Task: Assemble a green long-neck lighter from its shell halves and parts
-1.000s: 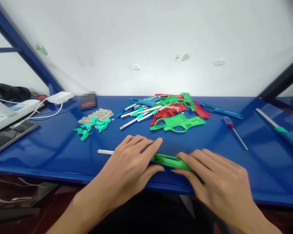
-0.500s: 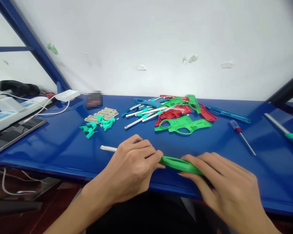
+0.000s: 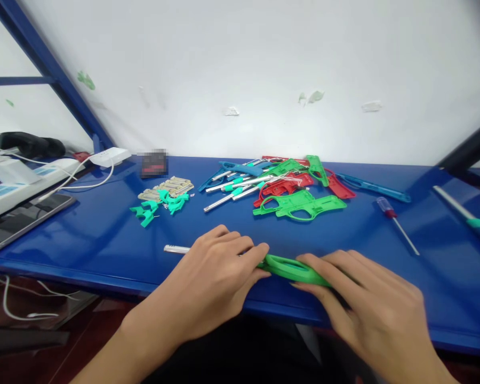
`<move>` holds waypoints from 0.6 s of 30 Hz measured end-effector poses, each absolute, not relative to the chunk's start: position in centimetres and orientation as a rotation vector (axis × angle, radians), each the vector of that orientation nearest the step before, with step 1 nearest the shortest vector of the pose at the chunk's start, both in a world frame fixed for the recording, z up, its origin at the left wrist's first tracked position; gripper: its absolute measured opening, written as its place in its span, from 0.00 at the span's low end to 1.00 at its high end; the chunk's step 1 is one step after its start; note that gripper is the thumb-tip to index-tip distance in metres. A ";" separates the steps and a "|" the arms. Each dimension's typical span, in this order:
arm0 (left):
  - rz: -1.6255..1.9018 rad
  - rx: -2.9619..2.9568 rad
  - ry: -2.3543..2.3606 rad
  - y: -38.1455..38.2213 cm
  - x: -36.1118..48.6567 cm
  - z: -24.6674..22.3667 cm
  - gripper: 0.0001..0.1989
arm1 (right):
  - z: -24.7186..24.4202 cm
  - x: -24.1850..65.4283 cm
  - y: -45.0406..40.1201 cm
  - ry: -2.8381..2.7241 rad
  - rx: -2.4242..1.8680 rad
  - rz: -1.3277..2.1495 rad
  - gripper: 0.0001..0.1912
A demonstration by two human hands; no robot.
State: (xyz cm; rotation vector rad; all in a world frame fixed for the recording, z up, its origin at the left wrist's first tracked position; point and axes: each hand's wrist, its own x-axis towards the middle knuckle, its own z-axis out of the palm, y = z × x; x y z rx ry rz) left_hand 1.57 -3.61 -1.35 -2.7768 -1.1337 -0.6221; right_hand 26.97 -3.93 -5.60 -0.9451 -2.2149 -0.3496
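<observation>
Between my two hands is a long-necked lighter (image 3: 290, 268) with a green plastic body and a metal tube that sticks out to the left. My left hand (image 3: 220, 274) is closed around its front part, hiding where tube and body meet. The fingers and thumb of my right hand (image 3: 364, 298) pinch the rear of the green handle. Behind them lies a pile of green lighter shell halves (image 3: 324, 205), red shell halves (image 3: 286, 185) and metal lighter tubes (image 3: 224, 200) with teal collars. Small teal triggers (image 3: 146, 212) lie to the left, beside clear fuel tanks (image 3: 172, 186).
A screwdriver (image 3: 398, 226) lies on the blue table (image 3: 104, 234) at the right, near a blue lighter (image 3: 468, 216) at the edge. Power strips (image 3: 36, 178), white cables and a tablet (image 3: 28, 218) take up the left end. A white wall (image 3: 264, 64) stands behind.
My left hand has shifted slightly on the front of the lighter, its forefinger now straighter. The metal tube's tip has dipped a little. My right hand keeps its hold.
</observation>
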 end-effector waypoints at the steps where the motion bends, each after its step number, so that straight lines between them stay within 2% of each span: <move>1: -0.602 -2.777 -1.164 -3.7 1.5 -1.3 0.11 | -5.6 27.0 -3.9 -2.216 -0.950 -0.349 0.07; 6: -0.511 -2.758 -1.275 -3.9 0.6 -1.0 0.16 | -5.8 27.1 -4.1 -2.212 -0.992 -0.344 0.08; 18: -0.480 -2.757 -1.179 -3.9 0.1 -0.7 0.12 | -6.0 27.3 -4.1 -2.197 -1.031 -0.316 0.09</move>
